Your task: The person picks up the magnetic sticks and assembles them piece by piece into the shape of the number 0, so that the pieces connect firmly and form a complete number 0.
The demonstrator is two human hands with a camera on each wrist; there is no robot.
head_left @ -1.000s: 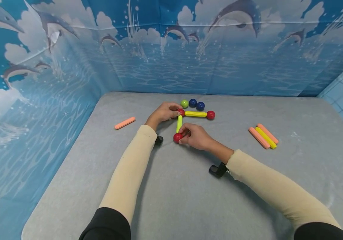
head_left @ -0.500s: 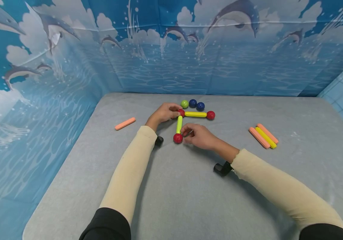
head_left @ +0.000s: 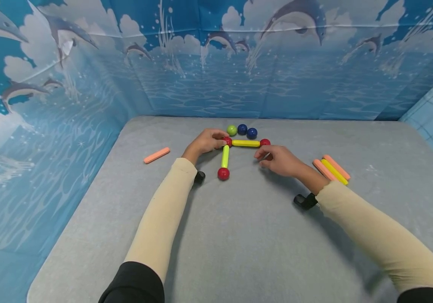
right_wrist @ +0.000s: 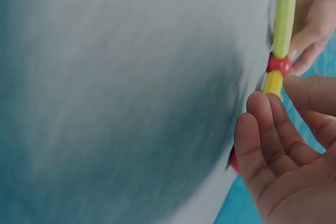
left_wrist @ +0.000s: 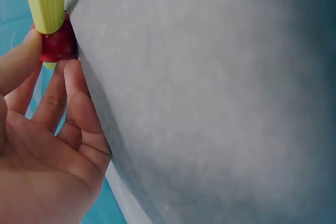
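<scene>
In the head view, my left hand [head_left: 205,142] pinches a red ball [left_wrist: 59,44] between thumb and fingers. This ball forms the corner of an L: a yellow stick [head_left: 245,143] runs right from it to another red ball [head_left: 264,142], and a yellow-green stick [head_left: 225,157] comes toward me to a third red ball [head_left: 223,174]. My right hand [head_left: 280,160] holds nothing; its fingers are loosely bent just in front of the right-hand ball. The right wrist view has those fingers overlapping the yellow stick and partly hiding that ball.
Behind the L lie a green ball [head_left: 232,130] and two dark blue balls [head_left: 242,129]. An orange stick [head_left: 157,155] lies to the left. Two orange sticks and a yellow stick [head_left: 334,171] lie together at right, near my right forearm. A dolphin-print cloth [head_left: 216,84] hangs behind the grey table [head_left: 239,244].
My right hand has let go of the near red ball and moved right and away from me, toward the right-hand ball. My left hand stays on the corner ball.
</scene>
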